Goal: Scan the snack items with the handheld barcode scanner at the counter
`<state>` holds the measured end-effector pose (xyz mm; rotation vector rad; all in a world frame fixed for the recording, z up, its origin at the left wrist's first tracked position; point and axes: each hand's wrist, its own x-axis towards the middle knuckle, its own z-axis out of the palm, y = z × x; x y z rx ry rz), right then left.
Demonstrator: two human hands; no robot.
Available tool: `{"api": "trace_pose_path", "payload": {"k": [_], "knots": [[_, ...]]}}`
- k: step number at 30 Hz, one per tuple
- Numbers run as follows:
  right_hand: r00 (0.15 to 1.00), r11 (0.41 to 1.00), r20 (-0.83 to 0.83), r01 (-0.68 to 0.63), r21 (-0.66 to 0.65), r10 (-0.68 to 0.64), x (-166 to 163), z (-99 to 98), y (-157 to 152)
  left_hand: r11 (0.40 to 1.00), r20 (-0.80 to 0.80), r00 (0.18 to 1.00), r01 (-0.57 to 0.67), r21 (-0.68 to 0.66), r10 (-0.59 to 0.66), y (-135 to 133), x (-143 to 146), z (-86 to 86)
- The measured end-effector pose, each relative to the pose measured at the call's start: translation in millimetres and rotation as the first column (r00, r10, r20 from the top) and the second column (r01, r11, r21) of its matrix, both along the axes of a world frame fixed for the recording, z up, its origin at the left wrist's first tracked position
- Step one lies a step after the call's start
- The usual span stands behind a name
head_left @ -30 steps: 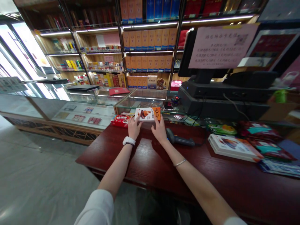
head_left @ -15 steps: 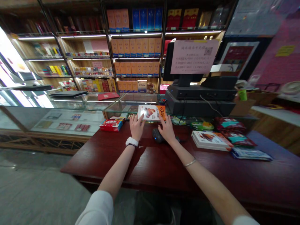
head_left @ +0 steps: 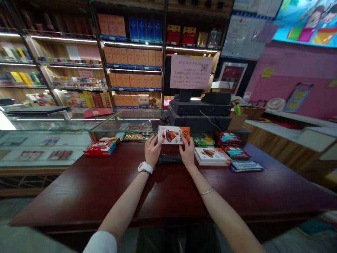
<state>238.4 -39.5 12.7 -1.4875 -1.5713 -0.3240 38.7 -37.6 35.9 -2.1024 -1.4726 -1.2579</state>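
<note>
A white and orange box (head_left: 171,135) with a brown cup pictured on it is held up over the dark red table (head_left: 168,196). My left hand (head_left: 152,150) grips its left end, and my right hand (head_left: 187,154) grips the right end. Both hands have thumbs on the front face, with the other fingers partly hidden behind. Below the box, between my wrists, lies a black handheld scanner (head_left: 170,159), its ends partly covered by my hands. To the right of my right hand sits a stack of similar white and orange boxes (head_left: 210,156).
Red packs (head_left: 98,149) are stacked on the left of the table. Dark red bags (head_left: 237,152), a green pack (head_left: 204,141) and a blue-white packet (head_left: 246,166) lie on the right. Behind stand a glass counter (head_left: 102,123) and a black register with a monitor (head_left: 200,121).
The view has turned right. Both hands have moved the box rightward, closer to the stack of similar boxes. The scanner now lies sideways beneath the held box.
</note>
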Motion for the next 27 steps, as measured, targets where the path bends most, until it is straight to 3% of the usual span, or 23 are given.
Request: {"api": "trace_pose_path", "payload": {"k": [11, 27], "knots": [[1.000, 1.000, -0.002, -0.026, 0.003, 0.026, -6, 1.7, -8, 0.998, 0.021, 0.997, -0.070, 0.002, 0.070, -5, -9, -6.3], [0.996, 0.999, 0.087, -0.001, -0.039, 0.005, 12, 3.9, -2, 0.999, -0.034, 0.999, -0.040, -0.003, 0.040, -7, -13, -4.7]]}}
